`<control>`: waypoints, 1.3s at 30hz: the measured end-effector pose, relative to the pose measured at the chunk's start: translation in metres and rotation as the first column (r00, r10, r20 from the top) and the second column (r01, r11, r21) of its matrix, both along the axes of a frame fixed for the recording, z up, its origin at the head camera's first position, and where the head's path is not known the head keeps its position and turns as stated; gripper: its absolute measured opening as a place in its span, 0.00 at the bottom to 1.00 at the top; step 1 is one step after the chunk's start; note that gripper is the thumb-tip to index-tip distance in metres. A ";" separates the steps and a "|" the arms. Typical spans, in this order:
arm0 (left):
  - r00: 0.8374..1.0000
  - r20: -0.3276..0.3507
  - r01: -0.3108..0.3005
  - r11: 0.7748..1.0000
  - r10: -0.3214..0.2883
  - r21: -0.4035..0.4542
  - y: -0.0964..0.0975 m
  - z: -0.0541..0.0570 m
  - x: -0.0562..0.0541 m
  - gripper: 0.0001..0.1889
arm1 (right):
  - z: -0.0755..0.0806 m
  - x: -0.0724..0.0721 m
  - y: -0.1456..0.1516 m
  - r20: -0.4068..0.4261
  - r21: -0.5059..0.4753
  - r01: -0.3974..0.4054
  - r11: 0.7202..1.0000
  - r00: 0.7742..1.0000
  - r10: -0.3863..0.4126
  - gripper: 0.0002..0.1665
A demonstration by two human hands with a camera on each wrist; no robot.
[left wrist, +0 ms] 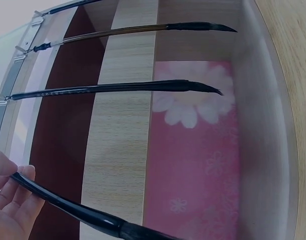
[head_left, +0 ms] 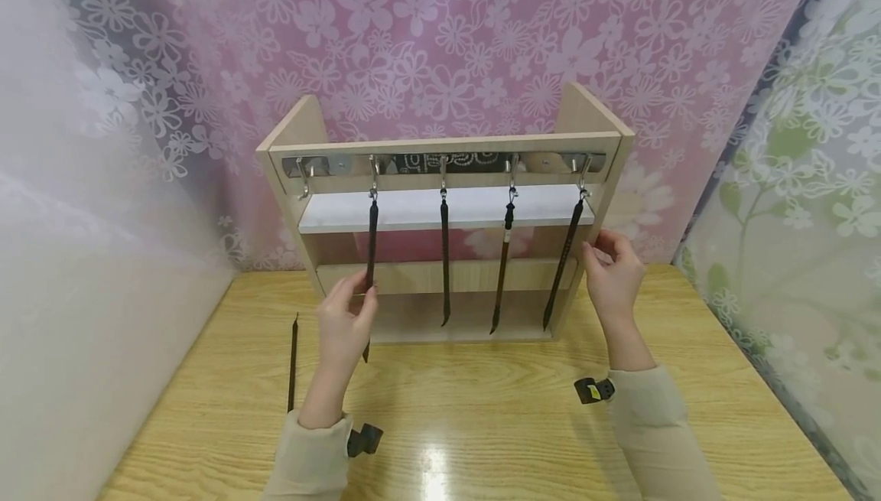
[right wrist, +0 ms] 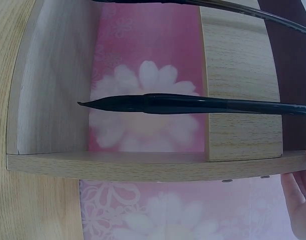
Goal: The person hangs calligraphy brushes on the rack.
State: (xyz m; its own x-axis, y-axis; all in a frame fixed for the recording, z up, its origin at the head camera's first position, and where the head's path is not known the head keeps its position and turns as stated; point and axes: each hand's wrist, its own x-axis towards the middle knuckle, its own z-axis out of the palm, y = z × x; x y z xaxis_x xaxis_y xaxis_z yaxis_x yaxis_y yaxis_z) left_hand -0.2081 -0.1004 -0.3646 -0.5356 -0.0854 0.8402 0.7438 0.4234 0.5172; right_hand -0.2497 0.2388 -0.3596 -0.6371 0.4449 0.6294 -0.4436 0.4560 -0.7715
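Observation:
My left hand (head_left: 347, 317) pinches a dark writing brush (head_left: 372, 241) partway along its handle, between thumb and fingers. This brush hangs from the second hook from the left, its tip pointing down. In the left wrist view its dark shaft (left wrist: 87, 214) slants away from my fingers. My right hand (head_left: 615, 275) holds the right side panel of the wooden shelf (head_left: 606, 199), thumb at the front edge and fingers along the outer face, as the right wrist view also shows. Nearest to it hangs another dark brush (head_left: 564, 264).
A metal hook rail (head_left: 340, 165) runs across the shelf's upper front. Two more brushes, one black (head_left: 445, 256) and one brown (head_left: 503, 264), hang midway along. The leftmost hook (head_left: 303, 178) bears nothing. Another brush (head_left: 293, 363) lies on the wooden table (head_left: 468, 409), left of my left forearm.

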 end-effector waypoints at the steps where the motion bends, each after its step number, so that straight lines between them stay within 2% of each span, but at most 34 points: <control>1: 1.000 0.007 0.001 1.000 -0.001 0.003 -0.001 -0.003 -0.002 0.13 | 0.000 0.000 0.000 0.002 -0.001 -0.003 1.000 1.000 0.003 0.13; 4: 1.000 0.012 0.000 1.000 0.000 0.006 0.000 0.000 -0.001 0.13 | 0.006 0.005 -0.004 -0.002 0.001 -0.005 1.000 1.000 0.005 0.12; 9: 1.000 0.001 0.001 1.000 -0.001 -0.001 0.005 0.014 0.010 0.13 | 0.017 0.016 -0.013 -0.015 0.003 -0.003 1.000 1.000 0.003 0.12; 13: 1.000 0.014 0.004 1.000 -0.004 -0.003 0.006 0.020 0.015 0.12 | 0.013 0.010 -0.009 -0.005 -0.001 -0.006 1.000 1.000 0.006 0.12; 17: 1.000 0.024 0.009 1.000 -0.009 -0.002 0.006 0.021 0.016 0.11 | 0.002 0.000 0.000 0.008 0.002 -0.007 1.000 1.000 0.007 0.13; 20: 1.000 0.020 0.009 1.000 -0.009 -0.001 0.006 0.020 0.015 0.11 | 0.000 0.000 0.000 0.005 0.002 -0.007 1.000 1.000 0.007 0.13; 27: 0.999 0.036 -0.017 1.000 0.017 -0.010 0.006 0.021 0.015 0.11 | 0.019 0.017 -0.014 -0.007 0.011 0.004 1.000 1.000 -0.004 0.12; 39: 0.999 0.038 -0.014 1.000 0.014 -0.008 0.006 0.021 0.015 0.11 | 0.023 0.021 -0.017 -0.013 0.027 0.012 1.000 1.000 -0.011 0.12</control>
